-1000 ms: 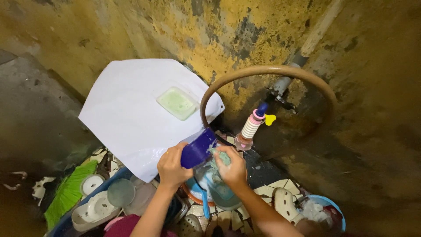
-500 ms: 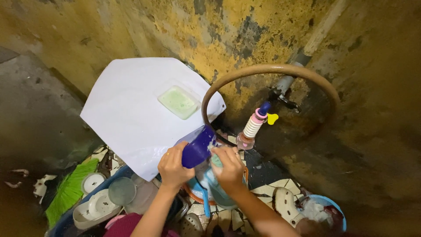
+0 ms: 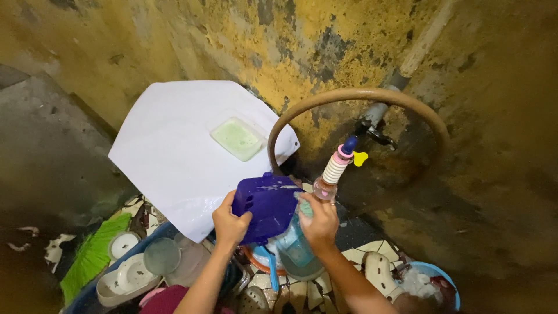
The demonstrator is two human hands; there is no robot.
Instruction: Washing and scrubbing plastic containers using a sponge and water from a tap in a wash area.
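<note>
My left hand [image 3: 230,223] grips a dark blue plastic container [image 3: 268,204] by its left edge, its flat soapy side turned up toward me. My right hand [image 3: 320,222] holds a pale green sponge [image 3: 304,207] pressed against the container's right edge. Both hands are over a light blue basin [image 3: 297,256] that sits on the tiled floor below them.
A large white board [image 3: 180,151] with a green soap dish [image 3: 237,138] leans on the yellow wall. A tan hose [image 3: 360,96] loops from a tap [image 3: 378,129]; a striped bottle [image 3: 332,170] stands beneath. Dishes fill a blue tub [image 3: 131,270] at lower left; another blue bowl [image 3: 433,285] lies lower right.
The blue container has been turned from end-on to show its broad flat side. My right hand with the sponge shifted from the container's opening to its right edge.
</note>
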